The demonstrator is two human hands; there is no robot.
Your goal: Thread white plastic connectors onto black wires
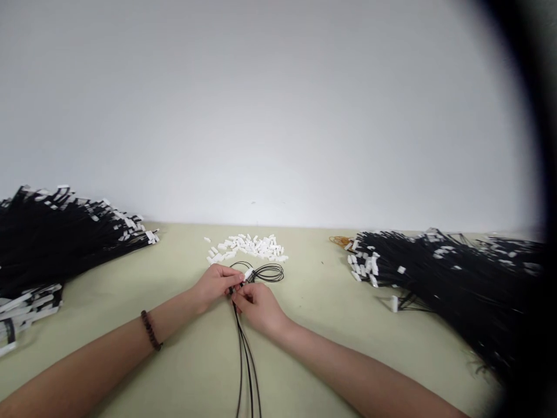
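Note:
Near the middle of the table, my left hand [220,281] is closed in a pinch on a white plastic connector [248,274] with black wires attached. My right hand [257,305] is pressed up beside it, thumb and fingers pinching the thin black wires [243,339] just below the connector. The fingertips hide the exact spot where wire and connector meet. A loop of the black wire [270,271] lies to the right of the connector, and several strands run down toward the table's near edge.
Loose white connectors [255,247] lie in a heap just beyond my hands. A big pile of black wire harnesses [56,232] with white ends lies at the left, another pile [456,278] at the right. An orange-brown wire coil [339,240] sits beside it. A pale wall [278,116] stands behind the table.

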